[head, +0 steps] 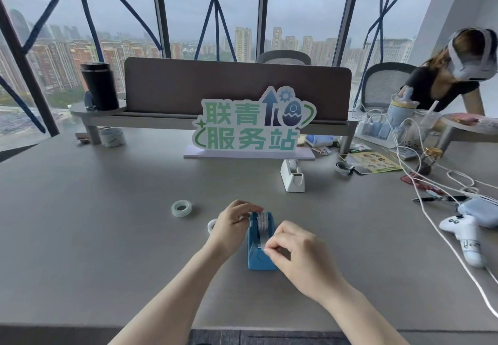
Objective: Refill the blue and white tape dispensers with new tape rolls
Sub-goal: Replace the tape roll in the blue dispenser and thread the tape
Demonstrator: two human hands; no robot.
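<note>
The blue tape dispenser (259,253) stands on the grey table (107,236) in front of me, with a tape roll (262,221) seated in it. My left hand (233,223) rests on the top of the roll and the dispenser's left side. My right hand (296,250) pinches the loose tape end near the dispenser's cutter. The white tape dispenser (293,176) stands farther back, to the right. A clear tape roll (181,208) lies on the table to the left. Another roll (212,225) peeks out from behind my left hand.
A green and white sign (250,126) stands behind, in front of a desk divider. White cables (442,226), a white game controller (463,235), pens and papers clutter the right side. A black tumbler (99,85) sits on the shelf at back left. A person wearing a headset (458,75) sits at far right.
</note>
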